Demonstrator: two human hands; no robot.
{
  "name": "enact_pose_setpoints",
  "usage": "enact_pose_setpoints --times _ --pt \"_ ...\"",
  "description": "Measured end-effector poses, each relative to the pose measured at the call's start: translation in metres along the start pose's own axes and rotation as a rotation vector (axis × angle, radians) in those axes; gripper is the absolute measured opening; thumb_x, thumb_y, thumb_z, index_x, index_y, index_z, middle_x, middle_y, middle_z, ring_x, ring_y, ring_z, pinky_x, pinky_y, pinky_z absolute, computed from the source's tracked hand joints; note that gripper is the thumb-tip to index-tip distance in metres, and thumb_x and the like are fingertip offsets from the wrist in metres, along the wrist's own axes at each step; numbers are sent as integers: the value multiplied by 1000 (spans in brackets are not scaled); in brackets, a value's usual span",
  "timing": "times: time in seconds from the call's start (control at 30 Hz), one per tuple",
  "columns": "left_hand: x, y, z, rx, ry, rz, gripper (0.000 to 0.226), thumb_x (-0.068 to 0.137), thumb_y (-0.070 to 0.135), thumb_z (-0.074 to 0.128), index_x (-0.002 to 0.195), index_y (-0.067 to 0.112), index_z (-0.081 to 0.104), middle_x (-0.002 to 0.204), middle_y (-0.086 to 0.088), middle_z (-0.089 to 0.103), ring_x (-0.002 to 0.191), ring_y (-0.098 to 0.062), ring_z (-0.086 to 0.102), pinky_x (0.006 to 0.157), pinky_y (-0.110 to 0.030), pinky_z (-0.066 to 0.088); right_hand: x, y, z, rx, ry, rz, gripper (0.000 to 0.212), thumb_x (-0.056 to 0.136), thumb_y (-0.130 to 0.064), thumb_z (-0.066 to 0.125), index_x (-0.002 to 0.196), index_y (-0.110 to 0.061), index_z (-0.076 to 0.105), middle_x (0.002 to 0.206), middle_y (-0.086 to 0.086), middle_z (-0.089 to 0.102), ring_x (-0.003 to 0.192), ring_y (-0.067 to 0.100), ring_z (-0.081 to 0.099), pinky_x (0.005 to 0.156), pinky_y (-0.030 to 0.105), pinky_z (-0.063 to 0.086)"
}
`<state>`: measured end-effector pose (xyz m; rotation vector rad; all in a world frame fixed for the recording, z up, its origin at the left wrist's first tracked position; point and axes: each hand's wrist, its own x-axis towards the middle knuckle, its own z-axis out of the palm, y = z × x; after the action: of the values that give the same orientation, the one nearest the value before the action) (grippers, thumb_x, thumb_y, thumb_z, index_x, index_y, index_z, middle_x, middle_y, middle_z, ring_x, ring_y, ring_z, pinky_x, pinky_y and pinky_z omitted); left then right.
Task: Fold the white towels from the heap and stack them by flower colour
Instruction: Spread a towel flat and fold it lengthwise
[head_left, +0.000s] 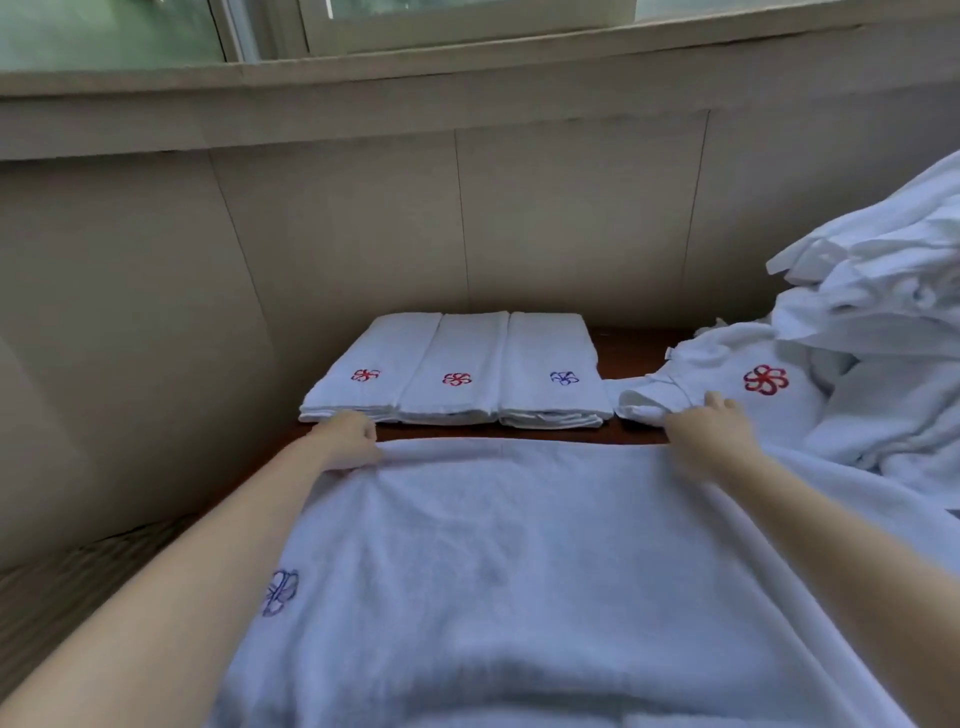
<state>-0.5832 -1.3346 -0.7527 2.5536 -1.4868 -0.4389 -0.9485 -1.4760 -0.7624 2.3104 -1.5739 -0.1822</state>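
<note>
Both hands, L (349, 439) & R (709, 423), pinch the towel's (519, 561) far corners — soft, floppy terry, best held by edges.

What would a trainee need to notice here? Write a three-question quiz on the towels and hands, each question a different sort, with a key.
1. True or false: all three folded stacks by the wall show red flowers.
2. Multiple choice: the flower on the spread towel that both hands hold is A) red, B) blue, C) green.
3. Short answer: which hand lies nearest the heap of unfolded towels?

Key
1. False: the left and middle stacks show red, the right stack shows blue.
2. B: the blue flower sits near the towel's left edge.
3. The right hand; the left hand grips the towel's other far corner.
</note>
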Motion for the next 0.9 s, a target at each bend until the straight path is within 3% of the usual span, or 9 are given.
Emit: enact_pose_setpoints --times 0.07,0.17,0.27,0.33,0.47,0.53,0.63,0.77,0.9 --pt "0 -2 -6 106 288 16 6 85 4 49 81 7 53 93 -11 50 86 -30 52 64 -31 35 2 16 -7 -8 200 104 24 89 -12 49 106 -18 64 97 1 63 98 24 55 81 30 35" --pt "-5 -8 -15 -97 706 37 10 81 -6 46 79 4 48 93 -18 48 86 -39 51 71 -38 37 -2 35 -27 249 542 223 15 79 10 50 87 4 61 80 19 56 65 33 52 69 37 30" --pt "-22 -9 -17 -178 808 101 18 83 -4 51 80 11 42 110 -24 55 123 -37 46 82 -44 36 -21 41 -49 404 753 232 11 74 19 50 75 8 53 75 27 47 51 26 32 60 36 26" --pt "-40 -17 -8 -169 805 83 11 87 4 55 84 10 46 111 -22 56 131 -36 40 84 -44 36 -41 41 -48 484 810 254 10 72 17 52 75 8 53 79 27 48 47 28 35 53 32 26" --pt "-80 -53 26 -23 651 -72 15 88 20 60 98 10 62 106 -15 53 104 -37 52 83 -42 42 -91 31 -26 481 813 191 16 67 14 54 62 0 51 62 20 55 40 35 51 47 27 34" --pt "-100 -66 46 28 456 -99 23 93 23 52 113 16 60 117 -11 49 109 -33 49 85 -40 46 -114 23 -6 315 568 115 18 75 4 48 72 -12 56 67 13 63 54 33 63 47 31 46" --pt "-119 -75 58 130 296 -81 42 100 24 35 141 23 38 136 -3 39 123 -25 42 95 -36 42 -139 10 29 175 129 113 22 86 -13 39 102 -24 50 109 -3 61 93 21 65 60 29 42" --pt "-131 -47 44 268 100 -201 55 97 18 27 150 31 19 148 0 28 136 -32 28 107 -38 35 -150 2 36 277 207 176 25 83 -8 39 102 -17 52 108 -1 58 90 24 62 56 30 34" --pt "-138 17 42 292 11 -106 52 95 14 26 141 36 37 141 -4 33 131 -31 30 104 -40 34 -157 -1 28 306 182 192 31 85 -7 37 109 -17 52 112 -1 57 95 24 59 64 31 41"
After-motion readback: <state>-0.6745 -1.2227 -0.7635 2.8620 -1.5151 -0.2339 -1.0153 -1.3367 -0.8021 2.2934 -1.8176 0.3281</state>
